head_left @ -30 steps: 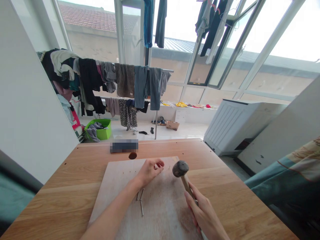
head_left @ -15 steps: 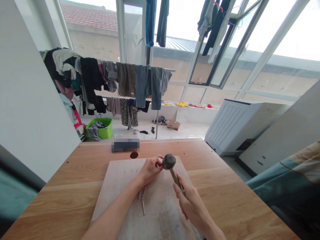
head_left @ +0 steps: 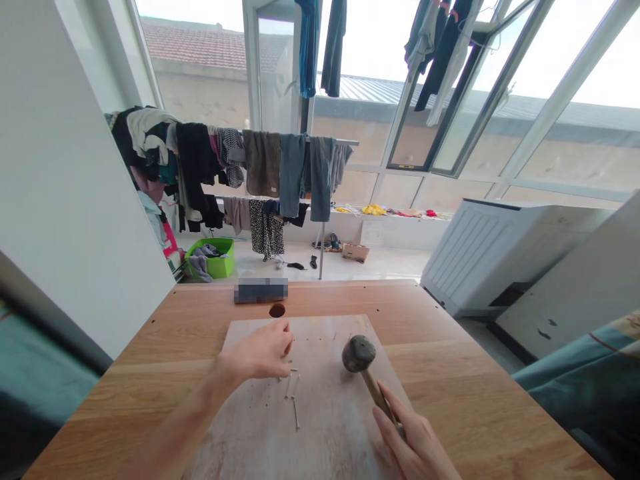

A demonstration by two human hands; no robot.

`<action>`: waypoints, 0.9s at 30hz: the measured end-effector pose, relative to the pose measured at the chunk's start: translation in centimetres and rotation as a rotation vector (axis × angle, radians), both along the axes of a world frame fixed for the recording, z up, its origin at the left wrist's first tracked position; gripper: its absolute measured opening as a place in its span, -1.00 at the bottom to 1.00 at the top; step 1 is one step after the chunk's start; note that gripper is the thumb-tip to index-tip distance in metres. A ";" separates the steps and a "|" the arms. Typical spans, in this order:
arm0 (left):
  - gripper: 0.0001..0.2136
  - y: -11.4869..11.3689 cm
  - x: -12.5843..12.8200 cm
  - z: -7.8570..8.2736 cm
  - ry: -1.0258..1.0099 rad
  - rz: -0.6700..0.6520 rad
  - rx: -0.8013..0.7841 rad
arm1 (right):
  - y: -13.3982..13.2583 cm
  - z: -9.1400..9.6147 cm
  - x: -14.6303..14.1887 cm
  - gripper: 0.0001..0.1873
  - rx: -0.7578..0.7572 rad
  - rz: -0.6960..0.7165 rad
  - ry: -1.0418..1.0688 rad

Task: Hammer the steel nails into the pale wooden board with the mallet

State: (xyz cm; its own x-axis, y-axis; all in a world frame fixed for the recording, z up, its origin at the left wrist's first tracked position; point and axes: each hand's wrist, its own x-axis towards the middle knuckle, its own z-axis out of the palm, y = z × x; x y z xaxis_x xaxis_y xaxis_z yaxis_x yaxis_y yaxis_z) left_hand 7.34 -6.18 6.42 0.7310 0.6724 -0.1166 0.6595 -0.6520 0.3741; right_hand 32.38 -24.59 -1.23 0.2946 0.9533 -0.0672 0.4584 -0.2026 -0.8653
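My right hand [head_left: 413, 437] is wrapped around the wooden handle of a mallet [head_left: 359, 353], its dark rounded head raised just over the right side of a pale wooden board [head_left: 330, 427]. My left hand [head_left: 263, 350] is over the board's left part, thumb and curled fingers apart, with no object visible between them. Close below its fingertips lie several loose metal nails [head_left: 296, 413]. A thin nail [head_left: 335, 336] appears to stand in the board near its far right corner. Small dark holes or marks dot the board.
The board rests on a wooden table [head_left: 450, 373] with a round hole [head_left: 277, 311] near its far edge. A dark blurred box [head_left: 261, 291] sits behind that hole. Beyond are a laundry rack [head_left: 340, 141], a green basket [head_left: 220, 267] and a white appliance [head_left: 480, 253].
My left hand has left the upright nail near the far right corner and moved left and nearer, to the loose nails. The mallet has shifted slightly right and nearer. The view has turned slightly.
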 end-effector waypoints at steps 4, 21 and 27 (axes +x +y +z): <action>-0.87 -0.6 -0.2 -0.4 0.035 0.047 -0.006 | -0.5 -0.4 -0.2 -0.33 -0.032 -0.014 0.034; -0.85 1.9 6.5 -6.8 -0.700 0.042 -0.111 | -0.1 -0.8 0.4 -0.27 -0.056 0.026 0.046; -0.87 1.5 6.1 -6.5 -0.666 0.016 -0.069 | -0.3 -0.5 0.3 -0.29 -0.047 0.003 0.043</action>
